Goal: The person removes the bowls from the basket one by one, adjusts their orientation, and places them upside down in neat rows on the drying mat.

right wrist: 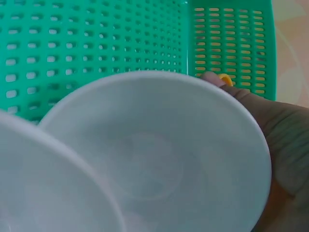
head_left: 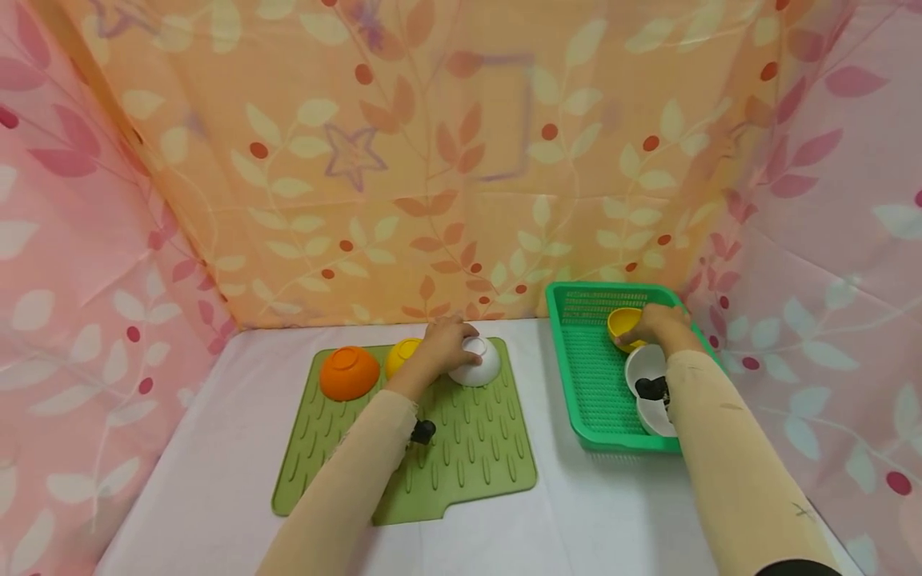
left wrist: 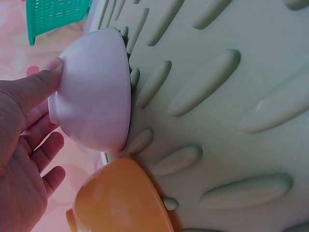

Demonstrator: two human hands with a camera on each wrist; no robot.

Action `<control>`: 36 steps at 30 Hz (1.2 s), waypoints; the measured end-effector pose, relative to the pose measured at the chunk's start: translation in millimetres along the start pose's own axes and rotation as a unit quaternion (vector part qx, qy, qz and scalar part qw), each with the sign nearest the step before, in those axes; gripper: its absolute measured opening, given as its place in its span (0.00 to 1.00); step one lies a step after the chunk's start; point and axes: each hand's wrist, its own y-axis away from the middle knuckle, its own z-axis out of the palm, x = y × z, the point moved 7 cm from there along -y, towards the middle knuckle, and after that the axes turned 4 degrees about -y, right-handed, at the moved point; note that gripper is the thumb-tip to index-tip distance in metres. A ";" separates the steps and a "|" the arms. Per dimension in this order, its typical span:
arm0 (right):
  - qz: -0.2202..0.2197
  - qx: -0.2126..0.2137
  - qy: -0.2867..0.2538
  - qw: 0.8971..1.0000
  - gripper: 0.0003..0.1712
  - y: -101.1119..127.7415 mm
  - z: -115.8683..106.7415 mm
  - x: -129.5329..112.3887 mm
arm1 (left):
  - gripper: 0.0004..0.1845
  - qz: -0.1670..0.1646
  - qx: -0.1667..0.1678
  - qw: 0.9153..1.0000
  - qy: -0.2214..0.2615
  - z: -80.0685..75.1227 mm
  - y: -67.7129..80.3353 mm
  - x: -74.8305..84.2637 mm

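My left hand (head_left: 445, 344) pinches an upturned white bowl (head_left: 486, 368) on the mat (head_left: 468, 452); my right hand (head_left: 663, 326) grips a yellow bowl (head_left: 621, 324) in the basket (head_left: 565, 376). Gripping seems the step; lifting there calls for clearing two white bowls (head_left: 639, 366) below my right wrist. Left of my left hand: orange bowl (head_left: 348, 374), another yellow (head_left: 398, 356).

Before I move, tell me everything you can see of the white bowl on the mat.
The white bowl is plain and smooth, perhaps plastic or ceramic, with rounded walls and a raised foot ring. It lies upside down on the green mat, near the far right corner, to the right of the yellow bowl; whether those two touch is unclear. The left grip has its thumb against the wall beside the foot ring. The bowl's inside is hidden.
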 end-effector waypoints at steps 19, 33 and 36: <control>-0.045 -0.015 0.028 0.998 0.65 -3.7 7.9 -6.4 | 0.30 0.001 0.000 1.000 0.003 -1.2 1.5 0.9; -0.100 0.114 -0.058 0.987 0.62 0.5 -13.7 -22.7 | 0.28 0.001 0.004 1.000 -0.002 -2.0 2.2 2.3; -0.112 0.124 -0.077 0.983 0.62 7.3 -18.6 -32.5 | 0.28 0.000 0.004 1.000 0.001 -0.8 1.1 0.1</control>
